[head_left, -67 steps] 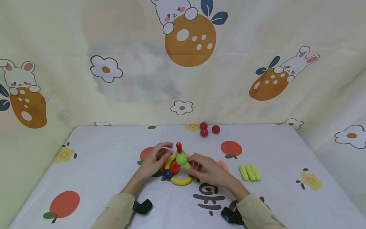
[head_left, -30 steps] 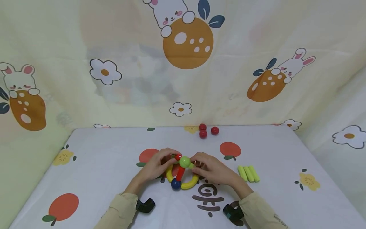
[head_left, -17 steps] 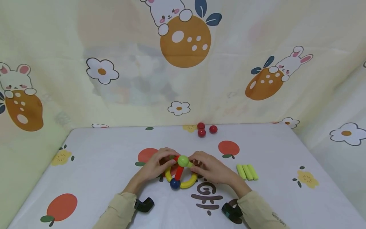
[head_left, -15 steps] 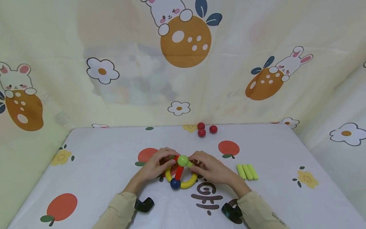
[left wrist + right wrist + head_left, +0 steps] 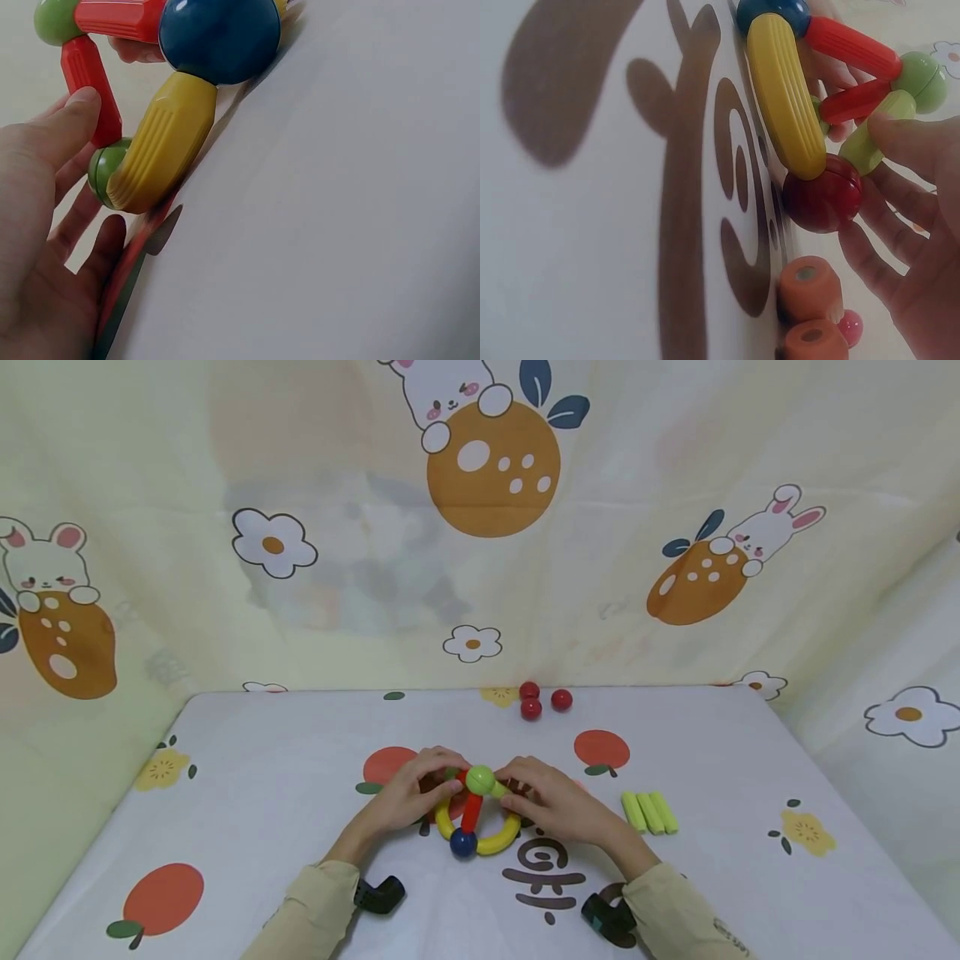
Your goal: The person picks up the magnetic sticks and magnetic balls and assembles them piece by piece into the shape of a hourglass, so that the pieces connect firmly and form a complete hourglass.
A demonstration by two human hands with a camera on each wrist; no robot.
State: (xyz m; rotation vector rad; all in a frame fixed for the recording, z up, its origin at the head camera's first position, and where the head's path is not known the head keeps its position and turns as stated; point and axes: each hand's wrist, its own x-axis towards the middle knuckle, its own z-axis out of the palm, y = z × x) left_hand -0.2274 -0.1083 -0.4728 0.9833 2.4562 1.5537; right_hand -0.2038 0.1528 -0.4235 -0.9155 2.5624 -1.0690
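A person's two hands hold a toy frame point(image 5: 471, 815) of balls and rods over a white tablecloth point(image 5: 285, 777); its blue ball point(image 5: 462, 842), the corner nearest the person, is the reference point here. From the blue ball, a straight red rod point(image 5: 853, 49) rises away to a light green ball point(image 5: 481, 780). One yellow curved rod point(image 5: 169, 135) bends left from the blue ball to a darker green ball point(image 5: 109, 176); another yellow curved rod point(image 5: 784, 94) bends right to a dark red ball point(image 5: 825, 199).

Left of and beyond the blue ball, the left hand point(image 5: 415, 789) pinches a second red rod point(image 5: 81, 67), thumb on top, other fingers spread loosely behind. Right of and beyond it, the right hand point(image 5: 551, 802) grips a light green rod point(image 5: 866, 146) between thumb and fingers.

Two orange pieces point(image 5: 810, 289) lie to the blue ball's right, past the dark red ball. Farther right are three lime sticks point(image 5: 649, 812), side by side. Well beyond the blue ball, slightly right, three red balls point(image 5: 531, 708) sit at the table's far edge.
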